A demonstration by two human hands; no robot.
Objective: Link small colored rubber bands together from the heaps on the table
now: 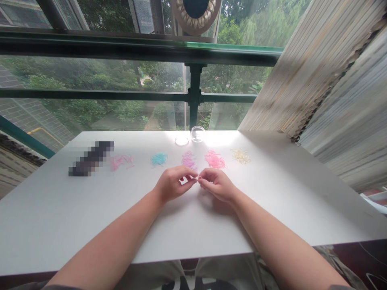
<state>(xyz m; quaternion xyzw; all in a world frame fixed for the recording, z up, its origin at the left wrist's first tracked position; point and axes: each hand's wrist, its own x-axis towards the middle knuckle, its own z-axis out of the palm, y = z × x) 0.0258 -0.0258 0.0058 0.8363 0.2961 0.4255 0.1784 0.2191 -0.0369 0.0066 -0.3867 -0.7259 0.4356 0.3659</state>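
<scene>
My left hand (174, 183) and my right hand (219, 184) meet above the white table, fingertips of each pinched together and almost touching. Whatever sits between them is too small to make out. Just beyond the hands lie a purple pile (188, 159) and a bright pink pile (215, 159) of thin, small bands or strands. A teal pile (159, 158) of the same kind is farther left, and a pale yellow pile (241, 156) is to the right. Looser pink-purple pieces (122, 161) are scattered at the left.
At the far edge of the white table (90, 225) stand a clear round container (198, 134) and a flat clear lid (182, 140). A dark pixelated object (90, 159) lies at the left. Behind are a green-framed window (121, 96) and, at right, a curtain (281, 76).
</scene>
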